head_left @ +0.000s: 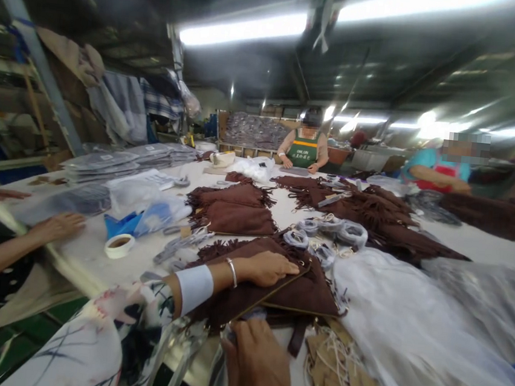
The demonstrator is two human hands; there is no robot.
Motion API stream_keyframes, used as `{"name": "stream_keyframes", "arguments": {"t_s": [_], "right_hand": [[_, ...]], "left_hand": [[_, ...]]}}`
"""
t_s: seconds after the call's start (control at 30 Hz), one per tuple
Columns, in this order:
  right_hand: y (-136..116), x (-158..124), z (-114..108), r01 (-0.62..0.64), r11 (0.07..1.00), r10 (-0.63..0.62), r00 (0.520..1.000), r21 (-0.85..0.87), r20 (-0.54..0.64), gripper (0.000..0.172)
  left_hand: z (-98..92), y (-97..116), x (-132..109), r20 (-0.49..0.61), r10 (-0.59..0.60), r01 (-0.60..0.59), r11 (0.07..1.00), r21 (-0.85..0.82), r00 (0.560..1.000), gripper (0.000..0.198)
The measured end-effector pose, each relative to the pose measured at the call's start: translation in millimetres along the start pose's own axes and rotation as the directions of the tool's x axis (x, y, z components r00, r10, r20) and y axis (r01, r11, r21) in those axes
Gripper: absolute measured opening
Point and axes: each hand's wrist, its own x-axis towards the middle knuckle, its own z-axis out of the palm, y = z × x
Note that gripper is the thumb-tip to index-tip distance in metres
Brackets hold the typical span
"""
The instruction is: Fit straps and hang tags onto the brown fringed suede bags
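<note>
A dark brown fringed bag (242, 279) with a gold-coloured zip along its edge lies in front of me. My left hand (272, 268), with a silver bracelet at the wrist, rests flat on top of it, fingers stretched toward the zip's far end. Close to the bag's near edge, my right hand (260, 357) has its fingers curled in; what they pinch is hidden. Under the top bag another brown bag (321, 290) shows on the right. Kraft paper tags (340, 371) with white strings lie right of my right hand.
More brown fringed bags (238, 206) and coiled grey straps (351, 232) cover the table. Clear plastic bags (392, 303) heap up at right. A tape roll (119, 245) sits left, near a co-worker's hand (60, 227). Another person (305, 146) works across the table.
</note>
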Motion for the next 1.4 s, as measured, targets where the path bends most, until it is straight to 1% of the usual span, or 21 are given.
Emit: {"name": "stream_keyframes", "arguments": {"t_s": [0.1, 0.13, 0.2, 0.27, 0.3, 0.33, 0.4, 0.5, 0.6, 0.7, 0.77, 0.83, 0.87, 0.93, 1.0, 1.07, 1.13, 1.2, 1.27, 1.33, 1.4], "right_hand": [[19.7, 4.8, -19.3, 0.072, 0.988, -0.092, 0.984, 0.133, 0.15, 0.014], [32.7, 10.8, -29.2, 0.036, 0.992, -0.056, 0.986, 0.124, 0.157, 0.02], [61.4, 25.3, -48.3, -0.049, 0.994, 0.054, 0.997, -0.096, 0.056, 0.026], [86.2, 37.2, -60.6, -0.061, 0.965, 0.077, 0.996, -0.257, 0.052, 0.037], [95.5, 41.2, -63.5, -0.048, 0.957, 0.077, 0.993, -0.286, 0.091, 0.043], [102.6, 44.3, -64.3, -0.047, 0.956, 0.086, 0.989, -0.29, 0.123, 0.044], [111.4, 49.6, -62.3, -0.072, 0.956, 0.121, 0.98, -0.285, 0.158, 0.037], [117.3, 54.2, -61.9, -0.125, 0.954, 0.175, 0.97, -0.271, 0.167, 0.028], [123.7, 41.7, -76.9, -0.187, 0.949, 0.228, 0.963, -0.253, 0.144, 0.024], [136.4, 3.5, -103.2, -0.309, 0.913, 0.342, 0.936, -0.268, 0.083, 0.026], [144.8, -31.2, -119.7, -0.388, 0.876, 0.424, 0.903, -0.285, 0.074, 0.027], [148.9, -64.7, -130.8, -0.425, 0.86, 0.467, 0.878, -0.282, 0.1, 0.028], [149.0, -78.4, -133.6, -0.427, 0.864, 0.469, 0.875, -0.268, 0.121, 0.028], [147.1, -97.1, -133.4, -0.402, 0.884, 0.446, 0.879, -0.239, 0.167, 0.031], [145.0, -104.3, -127.0, -0.368, 0.897, 0.418, 0.886, -0.244, 0.199, 0.034], [145.6, -104.3, -117.9, -0.346, 0.898, 0.404, 0.893, -0.272, 0.199, 0.031], [149.4, -102.3, -110.8, -0.34, 0.898, 0.396, 0.901, -0.28, 0.176, 0.029], [155.3, -101.4, -109.6, -0.354, 0.898, 0.399, 0.906, -0.262, 0.144, 0.03], [160.7, -101.0, -115.9, -0.407, 0.89, 0.429, 0.9, -0.209, 0.073, 0.029], [162.7, -98.8, -128.5, -0.491, 0.869, 0.49, 0.871, -0.063, -0.027, 0.027], [159.0, -94.0, -144.5, -0.549, 0.822, 0.563, 0.823, 0.152, -0.075, 0.026]], "left_hand": [[-10.3, 10.6, -12.6, -0.107, -0.056, 0.059, 0.998, 0.019, 0.993, 0.039], [-14.5, 16.6, -21.8, -0.155, -0.086, 0.09, 0.996, 0.022, 0.984, 0.037], [-19.2, 34.5, -48.4, -0.259, -0.156, 0.166, 0.986, 0.015, 0.953, 0.037], [-15.2, 58.3, -82.7, -0.334, -0.22, 0.234, 0.972, 0.001, 0.917, 0.04], [-10.3, 69.7, -100.7, -0.347, -0.248, 0.271, 0.962, 0.021, 0.905, 0.042], [-4.5, 79.0, -117.9, -0.323, -0.25, 0.287, 0.955, 0.071, 0.913, 0.052], [6.9, 87.7, -146.2, -0.239, -0.234, 0.288, 0.931, 0.225, 0.942, 0.073], [15.8, 77.6, -166.2, -0.197, -0.231, 0.293, 0.869, 0.399, 0.953, 0.082], [12.2, 59.1, -170.3, -0.194, -0.218, 0.285, 0.837, 0.468, 0.956, 0.088], [1.7, 50.4, -176.2, -0.168, -0.23, 0.281, 0.867, 0.412, 0.959, 0.088], [-6.1, 53.6, -178.9, -0.143, -0.203, 0.241, 0.908, 0.342, 0.969, 0.085], [-12.4, 65.4, -174.0, -0.161, -0.149, 0.187, 0.949, 0.254, 0.976, 0.077], [-13.9, 75.0, -167.2, -0.198, -0.129, 0.169, 0.965, 0.203, 0.972, 0.071], [-10.7, 101.8, -144.1, -0.299, -0.107, 0.139, 0.986, 0.089, 0.948, 0.059], [3.4, 134.9, -111.5, -0.364, -0.065, 0.062, 0.998, -0.018, 0.929, 0.049], [28.3, 166.0, -76.5, -0.273, 0.102, -0.126, 0.989, -0.073, 0.957, 0.044], [59.2, 186.8, -46.4, -0.17, 0.208, -0.223, 0.972, -0.077, 0.963, 0.037], [88.6, 194.1, -26.2, -0.144, 0.199, -0.207, 0.977, -0.042, 0.969, 0.041], [109.8, 191.6, -16.6, -0.141, 0.142, -0.148, 0.989, -0.031, 0.98, 0.052], [120.0, 186.4, -14.8, -0.142, 0.084, -0.092, 0.995, -0.05, 0.986, 0.057], [121.4, 183.5, -16.2, -0.136, 0.05, -0.06, 0.995, -0.075, 0.989, 0.056]]}}
